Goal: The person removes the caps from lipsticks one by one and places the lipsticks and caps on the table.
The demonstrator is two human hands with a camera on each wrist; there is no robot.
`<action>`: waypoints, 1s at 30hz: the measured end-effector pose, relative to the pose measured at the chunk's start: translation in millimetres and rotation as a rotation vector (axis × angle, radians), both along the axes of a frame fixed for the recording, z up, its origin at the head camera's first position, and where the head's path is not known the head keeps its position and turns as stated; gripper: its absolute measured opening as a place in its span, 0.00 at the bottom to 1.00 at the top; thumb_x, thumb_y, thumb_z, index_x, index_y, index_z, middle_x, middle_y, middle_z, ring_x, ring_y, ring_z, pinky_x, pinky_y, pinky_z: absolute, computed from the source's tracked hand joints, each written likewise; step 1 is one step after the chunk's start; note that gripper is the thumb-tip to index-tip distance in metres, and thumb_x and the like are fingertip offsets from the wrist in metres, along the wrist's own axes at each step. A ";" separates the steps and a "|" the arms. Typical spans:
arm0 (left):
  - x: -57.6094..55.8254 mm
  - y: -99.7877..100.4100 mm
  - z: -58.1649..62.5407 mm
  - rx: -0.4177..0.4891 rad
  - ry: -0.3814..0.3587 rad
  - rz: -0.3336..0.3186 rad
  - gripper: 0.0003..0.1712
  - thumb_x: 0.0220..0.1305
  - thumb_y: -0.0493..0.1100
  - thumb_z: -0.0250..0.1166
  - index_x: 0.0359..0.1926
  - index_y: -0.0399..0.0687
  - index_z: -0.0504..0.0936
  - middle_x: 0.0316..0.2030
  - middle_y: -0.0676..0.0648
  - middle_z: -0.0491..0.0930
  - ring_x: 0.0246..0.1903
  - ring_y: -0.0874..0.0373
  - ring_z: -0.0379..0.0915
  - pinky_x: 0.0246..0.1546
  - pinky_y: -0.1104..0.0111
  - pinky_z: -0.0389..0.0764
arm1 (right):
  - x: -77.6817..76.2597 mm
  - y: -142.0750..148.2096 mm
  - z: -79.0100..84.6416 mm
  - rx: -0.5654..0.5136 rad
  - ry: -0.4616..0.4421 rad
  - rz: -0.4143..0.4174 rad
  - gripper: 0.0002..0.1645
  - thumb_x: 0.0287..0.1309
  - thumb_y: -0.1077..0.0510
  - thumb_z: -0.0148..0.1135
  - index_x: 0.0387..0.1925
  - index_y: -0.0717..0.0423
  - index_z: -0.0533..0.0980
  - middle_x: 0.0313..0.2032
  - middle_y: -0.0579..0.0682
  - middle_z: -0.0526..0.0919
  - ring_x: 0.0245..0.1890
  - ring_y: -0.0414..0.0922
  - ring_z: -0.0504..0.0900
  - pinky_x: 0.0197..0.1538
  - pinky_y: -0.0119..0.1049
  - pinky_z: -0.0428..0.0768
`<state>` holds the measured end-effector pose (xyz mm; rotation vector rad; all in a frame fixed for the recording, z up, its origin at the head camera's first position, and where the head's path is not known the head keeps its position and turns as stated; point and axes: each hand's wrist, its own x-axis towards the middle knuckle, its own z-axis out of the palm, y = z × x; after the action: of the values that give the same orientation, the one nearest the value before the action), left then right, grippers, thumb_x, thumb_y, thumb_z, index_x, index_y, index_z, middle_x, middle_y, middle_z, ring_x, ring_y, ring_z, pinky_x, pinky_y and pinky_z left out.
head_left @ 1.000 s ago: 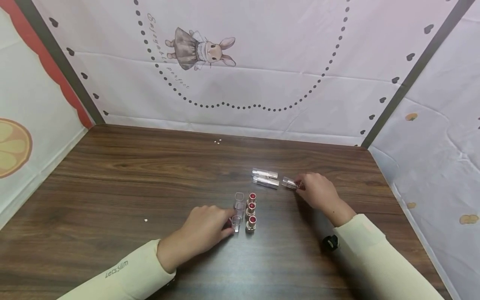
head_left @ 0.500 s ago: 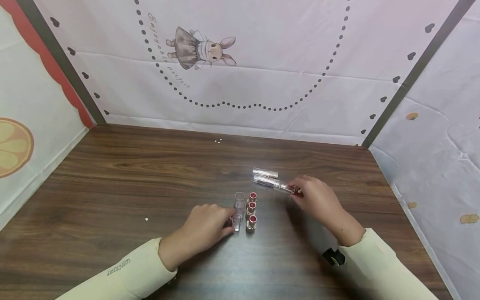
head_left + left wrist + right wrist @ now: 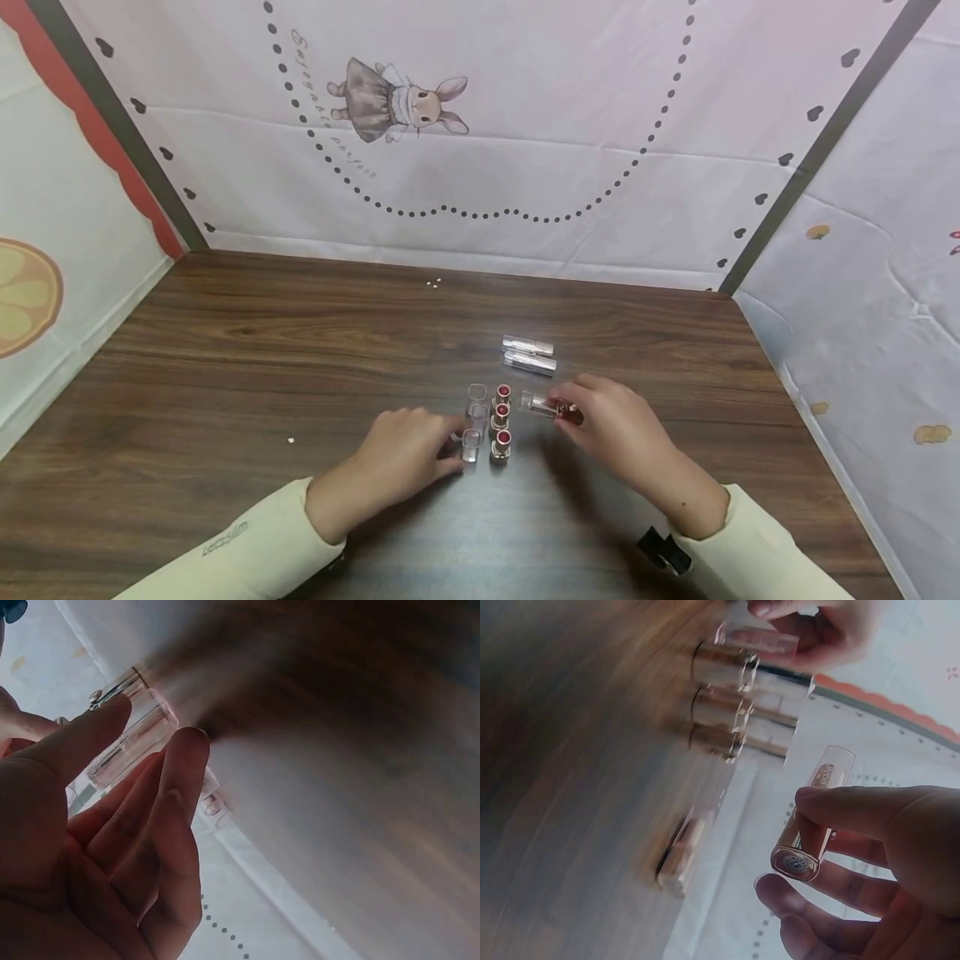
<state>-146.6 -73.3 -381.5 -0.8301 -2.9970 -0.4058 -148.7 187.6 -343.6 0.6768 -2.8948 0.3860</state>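
Note:
My right hand [image 3: 611,421] pinches a lipstick with a clear cap [image 3: 832,766] between thumb and fingers. The cap end points left, and a round label shows on the base in the right wrist view. Three uncapped lipsticks with red tips, the nearest one [image 3: 501,446] among them, stand in a column just left of it. Beside them are three clear caps in a matching column. My left hand [image 3: 401,454] is at the front clear cap [image 3: 470,446], its thumb and index finger spread on either side of it.
Two capped lipsticks, the nearer one [image 3: 530,363] included, lie side by side behind the column. Small white specks [image 3: 433,283] dot the brown wooden table [image 3: 300,333]. Printed fabric walls [image 3: 480,167] rise at the back and both sides.
My right hand has lifted the lipstick away from the lying pair's right side and carried it left and nearer, towards the standing lipsticks. My left hand has stayed by the caps.

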 end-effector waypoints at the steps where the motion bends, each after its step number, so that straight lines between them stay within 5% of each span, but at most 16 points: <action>1: 0.8 -1.1 1.0 0.000 0.002 0.004 0.16 0.50 0.55 0.77 0.38 0.58 0.86 0.27 0.58 0.86 0.26 0.59 0.82 0.21 0.62 0.73 | 2.1 -1.6 0.8 -0.002 -0.005 0.001 0.14 0.50 0.59 0.77 0.40 0.50 0.84 0.34 0.43 0.84 0.31 0.36 0.81 0.35 0.35 0.80; 14: 13.8 -7.7 20.6 0.012 0.113 0.064 0.19 0.52 0.63 0.74 0.41 0.60 0.86 0.30 0.61 0.87 0.25 0.62 0.82 0.18 0.67 0.70 | 19.0 -13.1 0.9 -0.098 0.017 0.116 0.14 0.50 0.61 0.76 0.41 0.52 0.83 0.33 0.43 0.82 0.30 0.33 0.81 0.32 0.25 0.78; 25: 24.9 -4.3 27.3 0.147 0.385 -0.032 0.29 0.48 0.59 0.78 0.51 0.56 0.83 0.36 0.54 0.86 0.17 0.62 0.76 0.14 0.72 0.67 | 24.1 -23.0 -2.5 -0.180 -0.014 0.179 0.12 0.52 0.59 0.76 0.40 0.53 0.84 0.32 0.42 0.81 0.29 0.32 0.78 0.31 0.23 0.77; 30: 27.3 -0.5 27.4 0.185 0.430 -0.060 0.30 0.48 0.59 0.78 0.51 0.55 0.83 0.35 0.56 0.83 0.14 0.64 0.70 0.14 0.73 0.64 | 25.8 -25.8 -2.1 -0.198 -0.002 0.205 0.13 0.51 0.60 0.76 0.40 0.54 0.85 0.32 0.43 0.82 0.29 0.32 0.79 0.31 0.23 0.77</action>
<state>-119.3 -73.8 -354.1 -0.8624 -2.5045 -0.4333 -123.0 161.8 -345.6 0.9399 -2.7458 0.6872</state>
